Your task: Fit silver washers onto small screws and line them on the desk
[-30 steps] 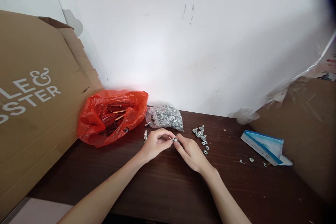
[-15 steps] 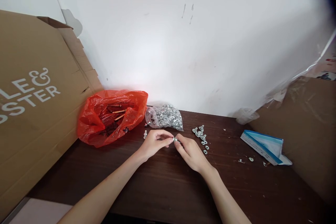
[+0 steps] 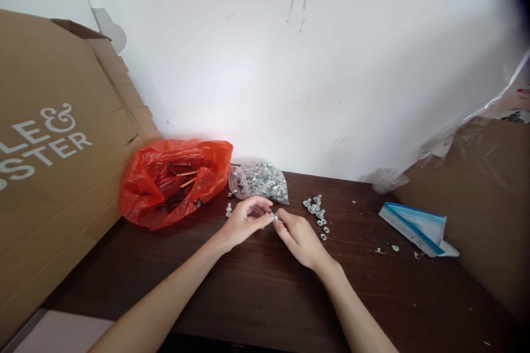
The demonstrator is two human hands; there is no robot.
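Note:
In front of me a small silver bolt is held between my two hands. My right hand pinches its right end with thumb and index finger, covering most of it. The fingertips of my left hand close on its other end, where a small nut seems to sit, mostly hidden; the other left fingers are loosely curled. Several loose bolts lie to the right of my right hand, with several nuts just nearer to me. Left of my left hand stands a bolt with a nut on it.
A clear bag of small metal parts rests against the white wall. An open red plastic bag holds long copper-coloured pieces. Cardboard boxes flank the dark wooden table. A blue-white packet and scraps lie at right.
The view has shifted slightly. My left index and middle fingers have lifted a little off the bolt, while the thumb stays at its end. My right hand keeps its place.

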